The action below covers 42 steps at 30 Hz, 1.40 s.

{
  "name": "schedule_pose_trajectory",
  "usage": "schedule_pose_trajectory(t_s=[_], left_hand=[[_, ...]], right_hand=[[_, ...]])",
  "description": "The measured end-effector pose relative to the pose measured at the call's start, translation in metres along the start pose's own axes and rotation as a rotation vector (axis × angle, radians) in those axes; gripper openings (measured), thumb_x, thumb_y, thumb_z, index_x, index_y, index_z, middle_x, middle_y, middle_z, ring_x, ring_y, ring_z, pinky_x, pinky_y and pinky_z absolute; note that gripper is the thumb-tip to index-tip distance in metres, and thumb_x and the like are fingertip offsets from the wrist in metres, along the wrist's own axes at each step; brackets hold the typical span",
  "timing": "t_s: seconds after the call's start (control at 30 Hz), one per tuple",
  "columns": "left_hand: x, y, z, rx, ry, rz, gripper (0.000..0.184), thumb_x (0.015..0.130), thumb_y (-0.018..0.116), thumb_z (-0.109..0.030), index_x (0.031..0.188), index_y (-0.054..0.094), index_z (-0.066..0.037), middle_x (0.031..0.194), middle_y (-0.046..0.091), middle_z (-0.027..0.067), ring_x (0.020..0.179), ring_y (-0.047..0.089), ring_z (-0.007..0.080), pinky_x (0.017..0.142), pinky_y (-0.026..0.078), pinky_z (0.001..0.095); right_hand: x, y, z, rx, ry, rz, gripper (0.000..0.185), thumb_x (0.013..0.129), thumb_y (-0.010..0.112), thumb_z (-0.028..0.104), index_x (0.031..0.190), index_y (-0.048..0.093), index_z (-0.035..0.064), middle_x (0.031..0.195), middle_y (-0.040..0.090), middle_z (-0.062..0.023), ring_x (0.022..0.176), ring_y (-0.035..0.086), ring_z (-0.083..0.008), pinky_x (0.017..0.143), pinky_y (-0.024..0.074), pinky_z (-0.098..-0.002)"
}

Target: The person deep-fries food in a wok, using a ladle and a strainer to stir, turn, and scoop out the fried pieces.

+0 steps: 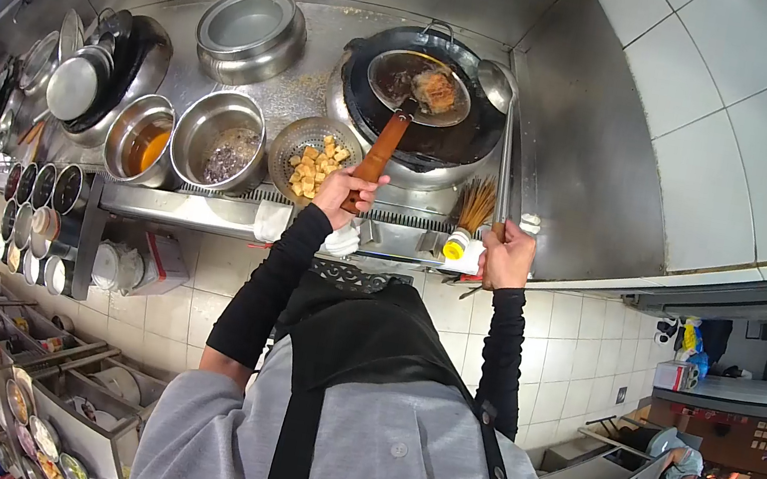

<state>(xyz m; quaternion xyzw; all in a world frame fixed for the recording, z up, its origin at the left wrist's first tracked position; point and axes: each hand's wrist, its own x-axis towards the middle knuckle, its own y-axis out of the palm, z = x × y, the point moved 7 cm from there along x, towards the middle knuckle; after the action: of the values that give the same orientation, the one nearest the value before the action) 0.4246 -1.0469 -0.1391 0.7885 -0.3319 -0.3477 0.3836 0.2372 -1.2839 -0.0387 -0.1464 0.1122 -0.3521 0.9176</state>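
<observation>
My left hand (346, 197) is closed around the wooden handle of a strainer (379, 158). The strainer's round head lies over the black wok (360, 63), with a clump of browned food (435, 92) in it. In my right hand (507, 256) is the grip of a long metal ladle (506, 164), whose bowl rests by the wok's right rim. Beside the ladle stands a bamboo wok brush (476, 204), with a yellow-capped container (457, 244) just below it. A perforated bowl (284, 144) of golden cubes sits left of my left hand.
Two steel pots, one with orange liquid (147, 149) and one with cloudy liquid (233, 154), stand left of the cubes. Behind them is a wide steel pot (249, 32). A tiled wall (727, 125) borders the right. Another person (676, 461) is far right.
</observation>
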Motion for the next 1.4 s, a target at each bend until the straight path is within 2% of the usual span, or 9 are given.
schedule_pose_trajectory(t_s=[0.13,0.17,0.27,0.3,0.37,0.63,0.83,1.07,1.4], left_hand=[[-0.014,0.001,-0.001,0.091,-0.001,-0.059,0.052,0.089,0.054,0.008,0.140,0.043,-0.001,0.116,0.063,0.0095,0.066,0.044,0.0067,0.052,0.037,0.0214],[-0.021,-0.002,0.000,0.099,0.007,-0.096,0.052,0.089,0.055,0.009,0.139,0.043,0.000,0.116,0.063,0.0097,0.065,0.044,0.0068,0.051,0.037,0.0218],[-0.021,-0.013,0.008,0.072,0.005,-0.081,0.048,0.090,0.055,0.009,0.136,0.044,0.001,0.113,0.063,0.0109,0.063,0.044,0.0074,0.050,0.037,0.0229],[-0.023,-0.012,0.011,0.083,-0.002,-0.075,0.048,0.090,0.055,0.009,0.136,0.044,0.001,0.113,0.063,0.0109,0.063,0.045,0.0076,0.050,0.037,0.0231],[-0.030,-0.008,0.011,0.085,0.007,-0.073,0.049,0.090,0.055,0.009,0.136,0.044,0.001,0.111,0.063,0.0106,0.063,0.046,0.0084,0.050,0.037,0.0238],[-0.028,0.005,0.011,0.116,0.007,-0.071,0.051,0.088,0.055,0.011,0.136,0.044,0.000,0.112,0.061,0.0105,0.065,0.047,0.0088,0.051,0.039,0.0244],[0.004,0.009,0.012,0.038,-0.002,-0.017,0.049,0.088,0.054,0.012,0.135,0.044,0.000,0.113,0.061,0.0107,0.065,0.047,0.0076,0.052,0.039,0.0236],[0.019,0.011,0.010,0.082,0.007,-0.011,0.045,0.089,0.056,0.008,0.133,0.047,0.000,0.111,0.062,0.0082,0.063,0.043,0.0059,0.049,0.035,0.0215],[-0.017,0.005,-0.008,0.166,-0.045,-0.090,0.051,0.088,0.055,0.009,0.137,0.044,0.002,0.111,0.062,0.0068,0.063,0.043,0.0063,0.049,0.035,0.0214]], right_hand=[[-0.015,0.012,0.011,0.196,-0.051,-0.044,0.013,0.088,0.062,0.001,0.097,0.060,-0.0084,0.064,0.061,-0.0115,0.037,0.052,-0.0152,0.033,0.0402,-0.0326],[-0.005,0.018,-0.013,0.167,-0.163,-0.022,0.017,0.090,0.063,0.003,0.104,0.053,-0.0018,0.068,0.057,-0.0068,0.043,0.053,-0.0129,0.035,0.0416,-0.0298],[0.001,0.021,-0.008,0.166,0.155,0.038,0.025,0.089,0.059,0.002,0.111,0.047,0.0011,0.058,0.050,-0.0082,0.037,0.049,-0.0171,0.030,0.0379,-0.0335],[0.006,0.021,0.009,0.062,0.071,0.105,0.020,0.087,0.058,0.001,0.106,0.049,0.0003,0.057,0.049,-0.0080,0.037,0.048,-0.0172,0.030,0.0378,-0.0336],[0.014,0.026,0.018,0.256,0.114,0.202,0.018,0.085,0.057,-0.002,0.102,0.051,0.0001,0.058,0.050,-0.0083,0.036,0.048,-0.0172,0.030,0.0378,-0.0335],[0.019,0.023,0.036,0.169,0.002,0.158,0.026,0.085,0.055,-0.004,0.111,0.057,-0.0042,0.060,0.052,-0.0070,0.038,0.048,-0.0160,0.032,0.0387,-0.0324],[0.032,0.019,0.053,0.162,-0.047,0.170,0.023,0.089,0.061,0.001,0.112,0.057,-0.0048,0.060,0.054,-0.0065,0.038,0.048,-0.0140,0.032,0.0384,-0.0317],[0.032,0.011,0.056,0.130,-0.058,0.124,0.017,0.093,0.066,0.006,0.105,0.058,-0.0043,0.060,0.054,-0.0052,0.035,0.047,-0.0128,0.031,0.0384,-0.0306],[0.023,-0.004,0.055,0.001,-0.085,0.055,0.010,0.089,0.059,0.003,0.096,0.057,-0.0050,0.057,0.054,-0.0070,0.038,0.053,-0.0148,0.032,0.0429,-0.0326]])
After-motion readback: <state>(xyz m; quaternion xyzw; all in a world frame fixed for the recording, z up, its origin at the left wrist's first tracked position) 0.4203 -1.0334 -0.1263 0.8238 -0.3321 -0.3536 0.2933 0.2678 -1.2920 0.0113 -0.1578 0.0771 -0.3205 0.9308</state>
